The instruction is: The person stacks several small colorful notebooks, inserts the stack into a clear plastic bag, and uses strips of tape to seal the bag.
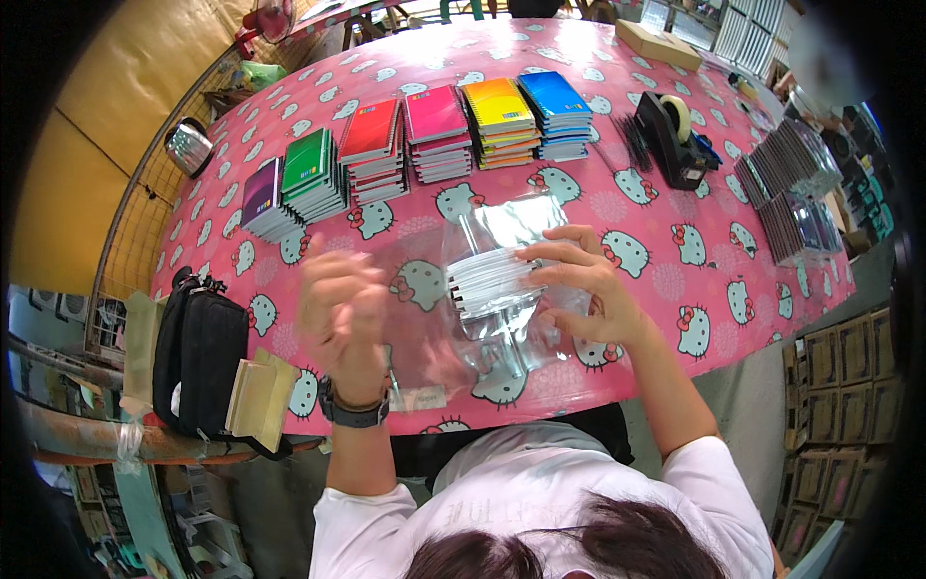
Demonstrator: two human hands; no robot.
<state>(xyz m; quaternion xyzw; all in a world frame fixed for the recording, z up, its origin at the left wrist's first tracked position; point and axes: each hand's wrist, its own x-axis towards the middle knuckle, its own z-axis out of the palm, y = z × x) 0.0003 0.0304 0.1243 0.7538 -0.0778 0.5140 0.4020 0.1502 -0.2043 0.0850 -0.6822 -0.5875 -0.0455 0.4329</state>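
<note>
- While the right hand (588,289) lies on a clear bag (502,289), its fingers are spread and curled over a stack of white-edged notebooks (487,275) inside that bag; thumb and fingertips press the stack through the film.
- Left hand (340,304) is raised just left of the bag and blurred; fingers look loosely bent; whether they pinch the film I cannot tell; a dark watch (355,410) sits on the wrist.
- Bag lies flat on the pink patterned table (675,280), near its front edge, directly before the person.
- Behind the bag, six notebook stacks (424,135) stand in a row, with purple, green, red, pink, orange and blue covers.
- Right of the bag and further back stands a black tape dispenser (670,135); beyond it, at the table's right edge, rows of filled bags (791,183).
- Left of the bag, at the table corner, rests a black pouch (198,357) with tan paper (258,396) touching it.
</note>
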